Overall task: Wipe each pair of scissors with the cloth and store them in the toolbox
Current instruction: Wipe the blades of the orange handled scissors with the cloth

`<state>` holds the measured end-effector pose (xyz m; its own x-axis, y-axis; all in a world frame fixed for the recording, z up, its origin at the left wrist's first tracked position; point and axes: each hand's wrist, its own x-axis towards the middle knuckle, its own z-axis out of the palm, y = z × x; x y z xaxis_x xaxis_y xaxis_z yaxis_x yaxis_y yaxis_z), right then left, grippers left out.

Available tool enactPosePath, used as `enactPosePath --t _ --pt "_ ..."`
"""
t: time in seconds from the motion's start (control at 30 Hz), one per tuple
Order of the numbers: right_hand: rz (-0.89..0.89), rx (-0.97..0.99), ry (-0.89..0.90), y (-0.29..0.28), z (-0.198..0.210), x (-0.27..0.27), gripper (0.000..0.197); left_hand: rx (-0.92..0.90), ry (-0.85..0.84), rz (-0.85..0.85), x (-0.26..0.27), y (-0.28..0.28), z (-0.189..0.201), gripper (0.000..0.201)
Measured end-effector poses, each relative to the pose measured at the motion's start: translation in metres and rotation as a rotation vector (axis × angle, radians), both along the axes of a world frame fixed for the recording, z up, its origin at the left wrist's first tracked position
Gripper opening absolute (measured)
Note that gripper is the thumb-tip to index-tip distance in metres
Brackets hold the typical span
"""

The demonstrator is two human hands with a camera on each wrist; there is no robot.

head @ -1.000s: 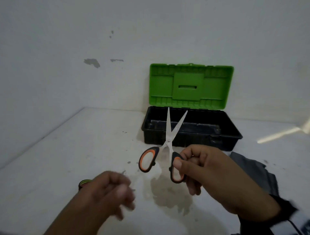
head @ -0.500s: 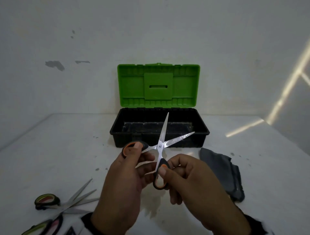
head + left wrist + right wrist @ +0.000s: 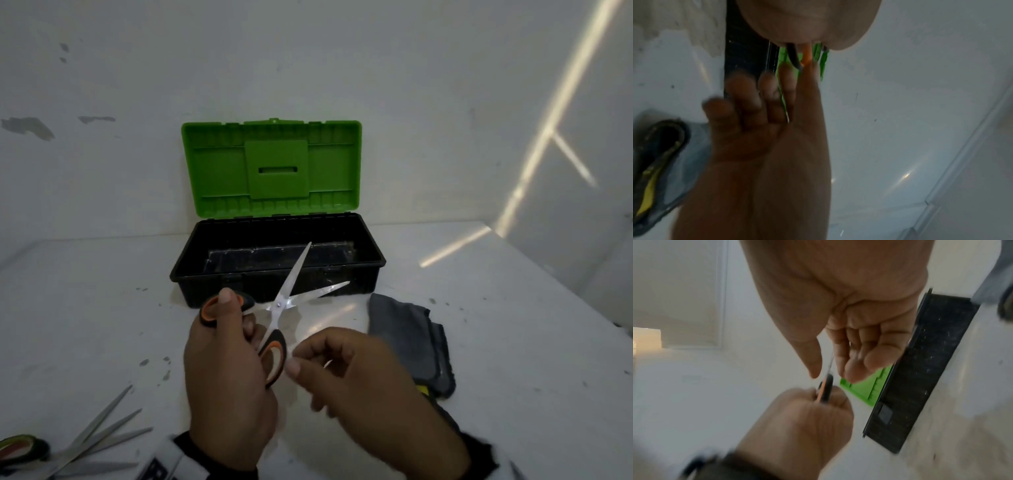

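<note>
Scissors held open, ready for wiping

Left hand (image 3: 226, 370) grips the orange-handled scissors (image 3: 277, 308), blades spread for access; right hand (image 3: 346, 373), loosely curled, holds nothing, beside cloth (image 3: 411, 339).

Dim, seemingly motion-blurred; wall glare.

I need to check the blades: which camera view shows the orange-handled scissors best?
The head view: the orange-handled scissors show whole there, blades spread open, held by the left hand. The right wrist view shows only a handle edge and a thin blade line. The left wrist view shows only a bit of handle.
</note>
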<state>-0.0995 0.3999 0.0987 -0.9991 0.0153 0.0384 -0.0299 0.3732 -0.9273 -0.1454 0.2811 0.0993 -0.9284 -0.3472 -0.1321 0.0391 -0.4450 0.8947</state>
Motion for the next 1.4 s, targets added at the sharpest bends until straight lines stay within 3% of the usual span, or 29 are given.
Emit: enactPosePath --t 0.1,0.2,0.37,0.5,0.63,0.7,0.8,0.97,1.1,1.23,1.4 --pt "-0.142 0.157 0.028 0.046 0.000 -0.005 0.019 -0.002 0.047 -0.028 -0.006 -0.009 -0.007 0.032" --pt "-0.299 0.452 0.006 0.098 -0.005 -0.024 0.020 -0.024 0.076 -0.092 -0.009 -0.016 -0.016 0.032" --pt "-0.228 0.893 -0.262 0.158 -0.030 -0.071 0.039 0.027 0.051 -0.133 -0.012 -0.014 -0.025 0.032" --pt "-0.185 0.976 -0.208 0.165 -0.039 -0.097 0.051 0.111 0.017 -0.144 -0.013 -0.008 -0.027 0.035" --pt "-0.132 1.037 -0.285 0.159 -0.041 -0.117 0.042 0.156 0.002 -0.140 -0.015 -0.005 -0.027 0.034" --pt "-0.131 1.020 -0.276 0.159 -0.041 -0.120 0.028 0.162 -0.007 -0.137 -0.015 -0.005 -0.026 0.034" --pt "-0.171 0.949 -0.169 0.157 -0.031 -0.111 0.030 0.158 -0.019 -0.131 -0.015 -0.006 -0.024 0.034" --pt "-0.249 0.697 0.266 0.139 -0.003 -0.065 0.025 0.193 0.015 -0.091 -0.014 -0.012 -0.016 0.033" --pt "-0.166 0.422 0.582 0.112 0.018 -0.025 0.024 0.179 0.083 -0.053 -0.012 -0.014 -0.007 0.033" --pt "-0.143 0.180 0.615 0.074 0.029 -0.007 0.020 0.111 0.139 -0.006 -0.007 -0.014 -0.003 0.033" --pt "-0.125 0.078 0.513 0.028 0.016 -0.007 0.022 0.059 0.172 0.039 0.003 -0.016 -0.003 0.035"
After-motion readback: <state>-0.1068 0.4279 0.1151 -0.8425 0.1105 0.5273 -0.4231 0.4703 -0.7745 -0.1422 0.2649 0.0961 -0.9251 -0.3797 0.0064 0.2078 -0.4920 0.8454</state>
